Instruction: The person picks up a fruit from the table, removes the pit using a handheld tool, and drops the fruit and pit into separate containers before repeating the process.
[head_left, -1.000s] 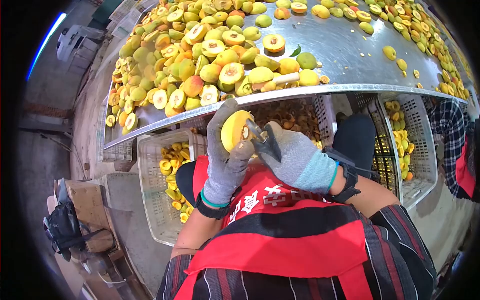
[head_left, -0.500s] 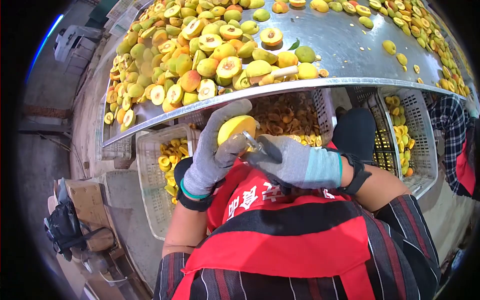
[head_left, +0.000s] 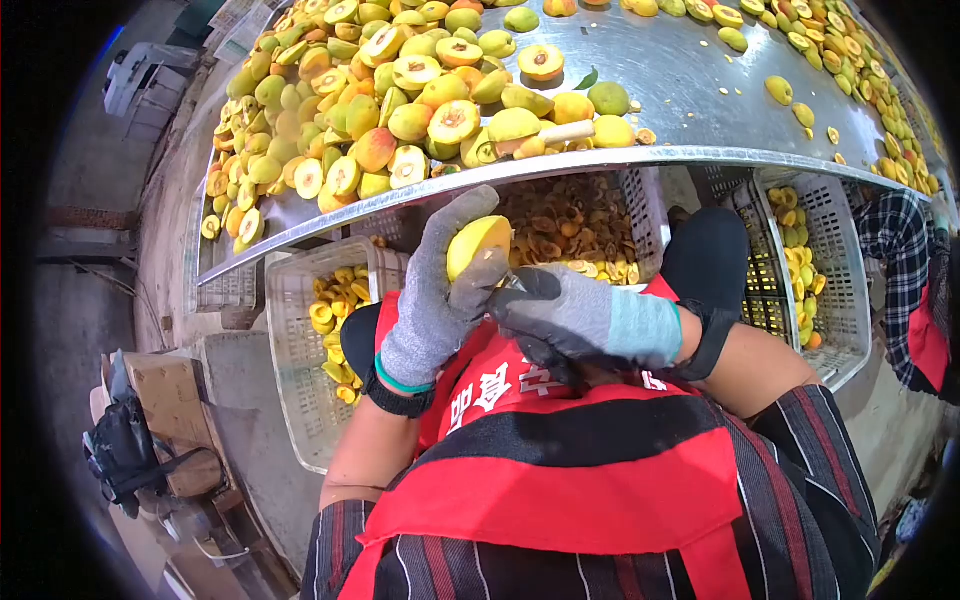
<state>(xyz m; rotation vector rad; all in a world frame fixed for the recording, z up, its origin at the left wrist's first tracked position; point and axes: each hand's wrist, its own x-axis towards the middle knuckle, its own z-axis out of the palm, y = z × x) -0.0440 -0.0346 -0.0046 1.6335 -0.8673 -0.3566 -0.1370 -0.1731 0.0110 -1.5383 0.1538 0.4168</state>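
Note:
My left hand, in a grey glove with dark fingertips, grips a yellow peach half between thumb and fingers, in front of my red apron. Close against the fruit is my right hand, gloved the same way with a pale blue cuff. Its fingers are closed around a small curved metal blade, mostly hidden by the gloves. Beyond the hands, a large heap of peaches, many halved with pits showing, lies on the metal table. A tool with a light-coloured handle rests among them near the edge.
Beneath the table edge, a crate holds yellow peach pieces, and a bin of brown pits and scraps stands at centre. Another crate with fruit is at right, beside a person in a checked sleeve. Cardboard boxes stand left.
The peach half has turned in my left hand and now shows a narrower side. The metal blade is more covered by my fingers. My view has shifted slightly.

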